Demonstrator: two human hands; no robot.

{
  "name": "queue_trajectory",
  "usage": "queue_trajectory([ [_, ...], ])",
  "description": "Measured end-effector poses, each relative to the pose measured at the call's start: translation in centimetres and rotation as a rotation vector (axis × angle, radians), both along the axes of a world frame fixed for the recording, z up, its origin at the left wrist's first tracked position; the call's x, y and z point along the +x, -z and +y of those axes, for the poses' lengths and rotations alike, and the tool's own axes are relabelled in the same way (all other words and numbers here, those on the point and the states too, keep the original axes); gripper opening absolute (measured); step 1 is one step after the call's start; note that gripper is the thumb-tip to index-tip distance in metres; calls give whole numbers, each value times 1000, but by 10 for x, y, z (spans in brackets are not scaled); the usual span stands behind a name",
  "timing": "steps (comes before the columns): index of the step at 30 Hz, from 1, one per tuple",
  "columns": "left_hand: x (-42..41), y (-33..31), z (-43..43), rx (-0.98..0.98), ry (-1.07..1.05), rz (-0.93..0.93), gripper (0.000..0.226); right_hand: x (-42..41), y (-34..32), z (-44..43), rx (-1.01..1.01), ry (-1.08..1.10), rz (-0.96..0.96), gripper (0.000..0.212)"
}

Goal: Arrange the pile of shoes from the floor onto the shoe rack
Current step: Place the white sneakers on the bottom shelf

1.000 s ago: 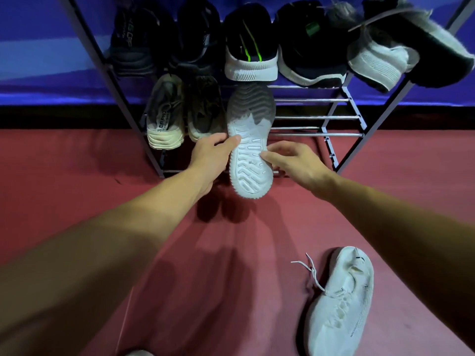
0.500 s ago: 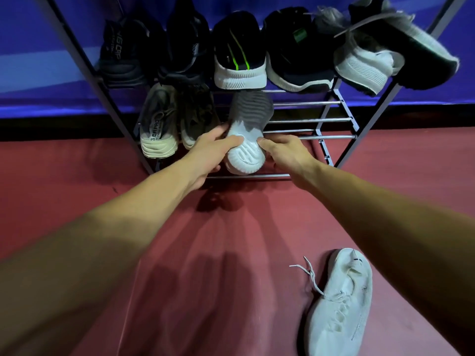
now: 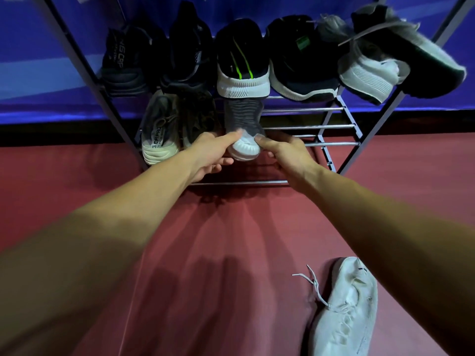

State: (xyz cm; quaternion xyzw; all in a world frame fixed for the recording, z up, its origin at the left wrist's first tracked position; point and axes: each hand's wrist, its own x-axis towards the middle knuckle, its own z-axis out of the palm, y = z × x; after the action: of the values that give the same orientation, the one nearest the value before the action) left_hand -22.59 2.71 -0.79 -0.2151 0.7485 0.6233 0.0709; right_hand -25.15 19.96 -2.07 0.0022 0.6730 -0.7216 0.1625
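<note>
Moved since the earlier frames: grey-and-white shoe (image 3: 244, 122), pushed deeper onto the lower shelf, so that only its white heel end now shows between the hands; both hands have advanced with it.

1. Floor (image 3: 205, 253): red, with two bare forearms reaching out over it.
2. White shoe (image 3: 344, 312): lies on the floor at lower right, laces trailing loose to its left, well apart from the rack.
3. Left hand (image 3: 208, 155): thumb laid on the left of the heel, fingers curled beneath; grips the grey-and-white shoe.
4. Right hand (image 3: 282, 152): thumb pressed to the right of the heel, fingers tucked under; grips the same shoe.
5. Grey-and-white shoe: on the lower shelf, ribbed grey face up, toe end pointing to the back beneath the upper shelf.
6. Shoe rack (image 3: 321, 126): metal bars, two shelves in view; bare bars to the right of the held shoe.
7. Lower shelf, left: beige shoe (image 3: 159, 134) and, just beside it, olive shoe (image 3: 199, 116).
8. Upper shelf, left to right: two black shoes (image 3: 126, 65), green-striped black shoe (image 3: 243, 65) with white heel, white-soled black shoe (image 3: 300, 62), pale knit shoe (image 3: 367, 73), and a dark shoe (image 3: 416, 55) tilted over the rack's right end.
9. Blue wall (image 3: 38, 60): behind the rack.
</note>
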Motion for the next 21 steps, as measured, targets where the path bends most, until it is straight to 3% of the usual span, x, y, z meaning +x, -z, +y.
queue_trajectory([
  [9,-2,5,-4,-9,36,-100,46,-5,-1,-11,34,30,12,28],
  [15,-10,7,3,112,-106,-82,54,-8,0,-18,-11,106,-30,26],
  [19,-8,8,5,56,-129,91,63,-9,4,-15,23,120,-85,25],
  [21,-9,3,7,-31,-85,246,65,-10,3,-16,82,99,-121,50],
])
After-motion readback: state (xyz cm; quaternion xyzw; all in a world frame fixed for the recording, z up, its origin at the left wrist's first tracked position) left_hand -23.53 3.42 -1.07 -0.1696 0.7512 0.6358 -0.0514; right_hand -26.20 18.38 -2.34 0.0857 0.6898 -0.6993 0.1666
